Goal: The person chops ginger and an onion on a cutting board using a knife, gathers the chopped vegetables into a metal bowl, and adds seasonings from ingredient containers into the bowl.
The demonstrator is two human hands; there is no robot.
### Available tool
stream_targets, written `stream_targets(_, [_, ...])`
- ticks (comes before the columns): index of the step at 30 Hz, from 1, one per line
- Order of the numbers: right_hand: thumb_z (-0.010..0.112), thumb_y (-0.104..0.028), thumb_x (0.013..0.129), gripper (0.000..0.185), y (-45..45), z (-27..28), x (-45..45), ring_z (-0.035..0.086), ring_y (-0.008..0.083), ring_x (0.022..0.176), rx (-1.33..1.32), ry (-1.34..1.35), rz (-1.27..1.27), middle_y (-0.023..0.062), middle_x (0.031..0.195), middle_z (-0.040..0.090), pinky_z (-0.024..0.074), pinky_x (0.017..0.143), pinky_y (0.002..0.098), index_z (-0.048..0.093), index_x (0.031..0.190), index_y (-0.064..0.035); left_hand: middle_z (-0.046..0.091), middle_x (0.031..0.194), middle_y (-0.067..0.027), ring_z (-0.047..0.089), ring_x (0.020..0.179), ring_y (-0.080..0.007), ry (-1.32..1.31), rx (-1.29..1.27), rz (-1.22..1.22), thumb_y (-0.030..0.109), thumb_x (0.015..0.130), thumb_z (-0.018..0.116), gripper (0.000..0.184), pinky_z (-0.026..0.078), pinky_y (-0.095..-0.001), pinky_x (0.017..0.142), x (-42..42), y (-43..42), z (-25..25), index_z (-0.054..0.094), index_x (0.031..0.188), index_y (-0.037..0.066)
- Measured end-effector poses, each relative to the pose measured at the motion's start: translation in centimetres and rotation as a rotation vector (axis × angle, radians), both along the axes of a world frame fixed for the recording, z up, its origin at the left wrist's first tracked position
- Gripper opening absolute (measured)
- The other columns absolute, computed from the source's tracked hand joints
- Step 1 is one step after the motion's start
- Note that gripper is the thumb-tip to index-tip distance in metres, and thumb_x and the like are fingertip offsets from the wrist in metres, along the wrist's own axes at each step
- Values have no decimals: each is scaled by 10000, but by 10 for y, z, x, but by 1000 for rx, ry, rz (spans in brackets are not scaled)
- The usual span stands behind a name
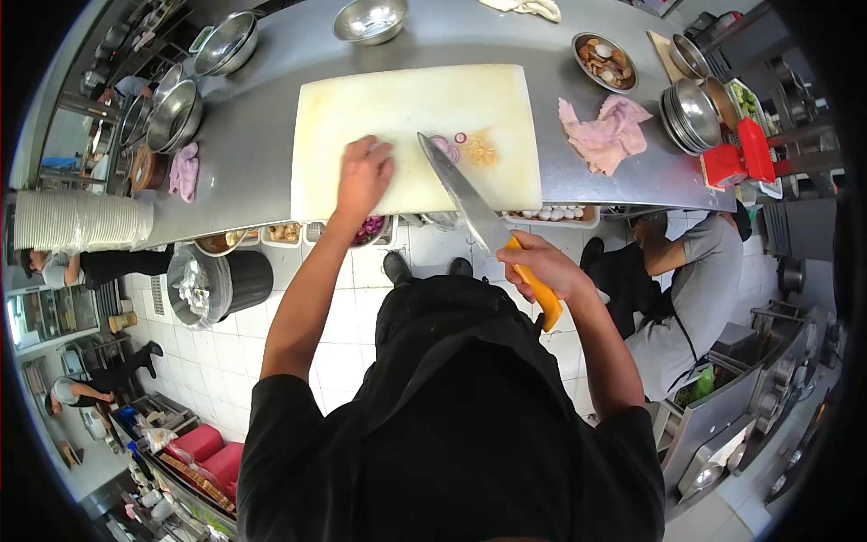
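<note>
The left hand is blurred above the left half of the white cutting board; its fingers are seen bent and close together, but whether anything is held or touched beneath them cannot be told. Most of the orange handle of the knife is left visible below the right hand, by whose fingers it is tightly wrapped, the front end being covered. Red onions under the table are partly hidden by the left forearm, and a cream cloth is cut off by the top of the view. The knife is held across the board's near edge, with the blade largely over the board and the handle outside it; contact between blade and board cannot be made out. Its long axis is slanted, the tip directed forward and to the left, the handle back toward the body. One knife, one board and two pink cloths are counted. Beside the blade, one small purple ring is seen near overlapping purple slices, which cannot be counted, and one pale yellow pile.
</note>
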State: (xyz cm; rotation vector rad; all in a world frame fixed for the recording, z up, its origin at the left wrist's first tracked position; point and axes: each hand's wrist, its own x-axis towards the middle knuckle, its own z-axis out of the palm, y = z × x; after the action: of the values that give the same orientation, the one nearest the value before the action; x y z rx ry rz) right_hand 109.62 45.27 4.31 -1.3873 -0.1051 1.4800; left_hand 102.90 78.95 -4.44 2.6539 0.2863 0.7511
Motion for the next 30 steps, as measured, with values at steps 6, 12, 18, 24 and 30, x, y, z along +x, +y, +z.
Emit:
stream_targets(6, [579, -186, 959, 180, 4, -11, -3, 477, 124, 402, -53, -143, 62, 55, 612, 510, 406, 349, 289, 471, 971, -43, 629, 995, -81, 563, 983, -281, 26, 0, -144, 206, 767, 755, 190, 452, -424, 842, 24, -32, 39, 759, 927, 103])
stream_targets(12, [578, -224, 956, 219, 3, -4, -9, 512, 142, 430, -182, -416, 151, 45, 617, 501, 449, 392, 304, 466, 942, -36, 658, 925, -100, 584, 937, -299, 382, 63, -169, 232, 770, 753, 139, 487, -434, 831, 58, -46, 41, 768, 817, 102])
stream_targets(18, [586, -280, 931, 296, -1, 4, -17, 582, 248, 492, -238, -578, 180, 147, 664, 584, 474, 499, 384, 464, 927, -10, 658, 903, -106, 594, 938, -317, 380, -12, -165, 245, 778, 735, 143, 491, -433, 849, 64, -44, 44, 767, 806, 108])
stream_targets(24, [586, -290, 926, 311, -4, -5, -21, 627, 446, 758, -229, -790, 232, 252, 765, 639, 466, 692, 497, 490, 964, 3, 656, 926, -120, 596, 930, -320, 440, -19, -141, 275, 772, 755, 186, 493, -429, 865, 72, -38, 53, 773, 843, 105])
stream_targets(30, [590, -256, 936, 266, -11, -2, -30, 568, 280, 604, -207, -938, 203, 164, 713, 599, 441, 571, 398, 484, 947, -12, 660, 1034, -126, 579, 1069, -326, 402, -120, -133, 310, 758, 795, 310, 467, -421, 950, 83, -35, 56, 755, 962, 80])
